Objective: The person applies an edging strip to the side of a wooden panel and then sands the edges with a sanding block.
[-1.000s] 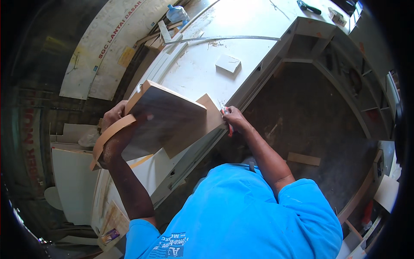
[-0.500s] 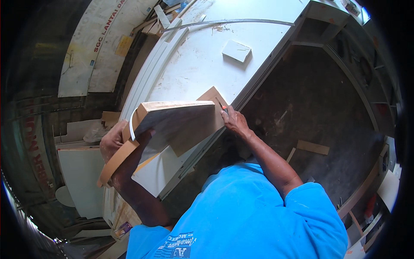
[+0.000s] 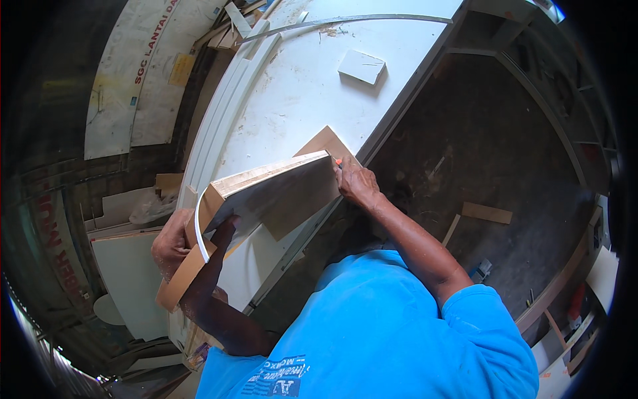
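My left hand (image 3: 171, 241) is wrapped round the near left end of a thick wooden board (image 3: 272, 183), holding it tilted on edge. The board has a dark, glossy face and a pale raw edge. From that end hangs a curling brown edging strip (image 3: 181, 276), white on its other side. My right hand (image 3: 359, 183) is closed at the board's far right corner around a slim tool with a red-orange part (image 3: 338, 161); the hand hides most of it. Under the board lies a flat brown sheet (image 3: 323, 141) on the white worktop (image 3: 299, 100).
A small white block (image 3: 361, 66) rests on the worktop, with a long thin metal strip (image 3: 352, 20) beyond it. White strips (image 3: 229, 100) run along the worktop's left side. Brown offcuts (image 3: 487, 213) lie on the dark floor to the right. Large white panels (image 3: 129, 73) lean at the left.
My right hand has shifted slightly left, right up to the board's corner, and the tool's thin tip no longer shows. The board's left end has dipped a little, its strip swinging down.
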`<state>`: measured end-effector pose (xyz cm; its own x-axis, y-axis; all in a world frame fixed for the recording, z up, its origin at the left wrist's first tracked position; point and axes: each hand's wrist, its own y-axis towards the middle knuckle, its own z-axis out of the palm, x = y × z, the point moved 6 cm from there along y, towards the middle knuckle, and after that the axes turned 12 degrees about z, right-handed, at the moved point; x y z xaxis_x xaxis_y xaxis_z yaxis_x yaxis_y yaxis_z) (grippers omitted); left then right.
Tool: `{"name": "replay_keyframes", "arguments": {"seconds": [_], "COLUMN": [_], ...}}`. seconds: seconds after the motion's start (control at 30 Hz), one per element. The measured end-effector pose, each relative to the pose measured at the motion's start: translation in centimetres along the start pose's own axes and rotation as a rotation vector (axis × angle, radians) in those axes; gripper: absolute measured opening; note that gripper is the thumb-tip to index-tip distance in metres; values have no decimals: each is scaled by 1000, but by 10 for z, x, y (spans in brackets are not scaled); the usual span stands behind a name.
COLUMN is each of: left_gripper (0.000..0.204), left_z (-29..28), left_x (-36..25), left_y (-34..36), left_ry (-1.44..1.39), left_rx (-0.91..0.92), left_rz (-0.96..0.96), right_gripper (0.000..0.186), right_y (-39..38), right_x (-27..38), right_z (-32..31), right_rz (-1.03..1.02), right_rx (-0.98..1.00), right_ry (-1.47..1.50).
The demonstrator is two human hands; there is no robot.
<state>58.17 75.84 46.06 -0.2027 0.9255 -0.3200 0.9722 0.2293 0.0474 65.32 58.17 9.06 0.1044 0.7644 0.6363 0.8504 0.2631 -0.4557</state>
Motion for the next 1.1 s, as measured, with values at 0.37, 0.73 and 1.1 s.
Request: {"name": "replay_keyframes", "arguments": {"seconds": [0.37, 0.73, 1.1], "left_gripper": [58, 52, 46], "left_z": [-3, 1, 1], "left_x": [13, 9, 31], "left_y": [-6, -27, -29], "left_ry": [109, -7, -282], "left_rx": [-61, -157, -112], "left_rz": [47, 85, 252], "right_gripper": [23, 26, 36], "right_y": [10, 7, 3], "right_x": [5, 3, -2], "right_z": [-7, -11, -10], "right_rz": [-1, 15, 9], "right_rx": [81, 115, 73], "right_ry": [-136, -175, -197]}}
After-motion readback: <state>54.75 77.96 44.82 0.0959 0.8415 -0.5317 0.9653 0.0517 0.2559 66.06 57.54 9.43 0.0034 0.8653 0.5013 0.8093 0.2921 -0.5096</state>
